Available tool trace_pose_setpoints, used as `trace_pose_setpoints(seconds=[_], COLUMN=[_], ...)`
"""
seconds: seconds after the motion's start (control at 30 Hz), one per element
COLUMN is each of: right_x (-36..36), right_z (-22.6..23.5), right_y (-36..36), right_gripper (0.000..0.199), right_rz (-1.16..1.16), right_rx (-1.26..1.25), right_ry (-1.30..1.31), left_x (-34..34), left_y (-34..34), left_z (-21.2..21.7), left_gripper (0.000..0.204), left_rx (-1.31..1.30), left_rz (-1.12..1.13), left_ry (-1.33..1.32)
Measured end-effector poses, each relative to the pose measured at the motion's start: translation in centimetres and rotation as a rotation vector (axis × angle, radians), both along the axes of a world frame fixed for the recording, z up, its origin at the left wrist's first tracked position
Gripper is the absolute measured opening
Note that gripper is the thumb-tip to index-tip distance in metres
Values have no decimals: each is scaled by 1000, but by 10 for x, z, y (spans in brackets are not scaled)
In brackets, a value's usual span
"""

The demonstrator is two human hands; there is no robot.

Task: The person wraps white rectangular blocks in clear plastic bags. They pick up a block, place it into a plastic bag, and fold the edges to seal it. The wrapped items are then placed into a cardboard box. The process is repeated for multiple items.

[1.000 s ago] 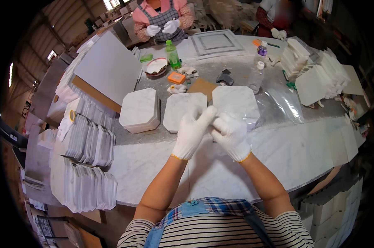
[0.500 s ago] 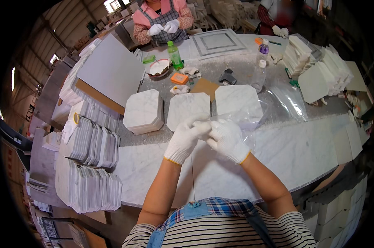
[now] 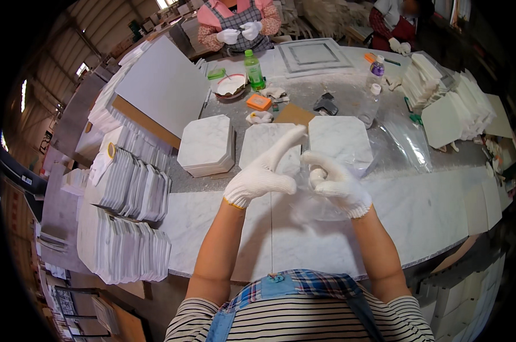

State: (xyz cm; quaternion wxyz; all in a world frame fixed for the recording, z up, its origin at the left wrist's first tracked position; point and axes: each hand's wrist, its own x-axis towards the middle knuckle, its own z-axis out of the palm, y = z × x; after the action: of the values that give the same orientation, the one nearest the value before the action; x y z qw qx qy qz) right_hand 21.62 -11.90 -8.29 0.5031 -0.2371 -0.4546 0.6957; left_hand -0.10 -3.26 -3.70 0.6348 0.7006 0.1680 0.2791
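Observation:
My left hand [image 3: 263,171], in a white knit glove with a yellow cuff, is apart from the right, fingers stretched forward and thumb out, holding nothing I can see. My right hand [image 3: 339,185], gloved alike, curls its fingers and thumb around a thin clear plastic bag [image 3: 317,210]. The bag hangs crumpled beneath that hand, partly see-through. Just beyond my hands stand three stacks of white marble tiles with cut corners: a left stack [image 3: 206,139], a middle stack [image 3: 258,142] partly hidden by my left hand, and a right stack [image 3: 340,137].
Many tiles stand on edge at left [image 3: 129,251], near a large white panel [image 3: 161,94]. Beyond are a bowl [image 3: 230,85], a green bottle [image 3: 254,71] and a clear bottle [image 3: 369,108]. Flat plastic bags [image 3: 406,139] lie right. Two gloved co-workers are at the far side.
My hands have drawn apart from a joined position over the middle stack. My left fingers have straightened; the plastic stays with my right hand, shifted rightward. The view has turned slightly.

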Motion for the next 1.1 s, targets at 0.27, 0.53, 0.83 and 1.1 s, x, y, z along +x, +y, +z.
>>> trace_pose_setpoints(seconds=[0.27, 0.53, 0.83, 1.1], right_x=[3, 7, 21, 21], right_z=[-2, 11, 18, 47], right_y=[-5, -7, -6, -18], right_gripper=[73, 66, 56, 64], right_rz=[-125, -272, -368, -230], right_rx=[-107, -150, -47, -47], right_ry=[171, 108, -134, -438], left_x=[9, -2, -4, -12], left_y=[7, 8, -10, -9], left_z=[6, -5, 4, 28], left_gripper=[76, 61, 40, 20], left_rx=[-209, -362, -406, -269], left_rz=[-42, -28, -10, 226], left_ry=[282, 124, 173, 209])
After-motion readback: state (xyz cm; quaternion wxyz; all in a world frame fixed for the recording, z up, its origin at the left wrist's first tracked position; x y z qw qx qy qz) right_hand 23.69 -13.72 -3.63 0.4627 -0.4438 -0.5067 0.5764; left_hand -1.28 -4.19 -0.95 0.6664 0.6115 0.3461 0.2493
